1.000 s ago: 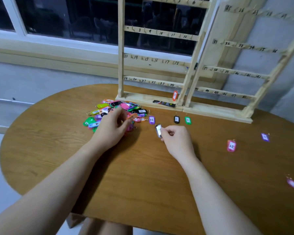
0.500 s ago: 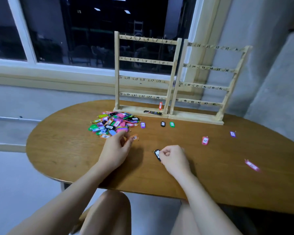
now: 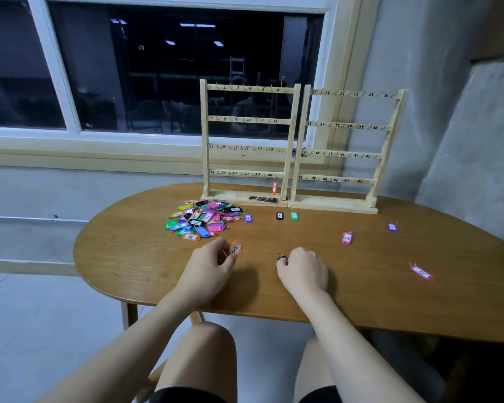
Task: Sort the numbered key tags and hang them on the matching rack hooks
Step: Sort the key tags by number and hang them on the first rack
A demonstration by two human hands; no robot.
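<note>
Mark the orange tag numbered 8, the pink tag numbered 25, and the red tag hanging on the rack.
orange tag numbered 8 (image 3: 235, 249), head view, label face.
pink tag numbered 25 (image 3: 346, 237), head view, label centre.
red tag (image 3: 275, 187), head view, body.

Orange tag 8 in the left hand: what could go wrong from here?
1. The left hand pinches the orange tag only at its fingertips; it could drop.
2. Hook 8 sits between close neighbours; a wrong hook is easy.
3. The right hand also holds a black tag, so two tags are in play.

Dim indoor light, soft wide-angle edges
</note>
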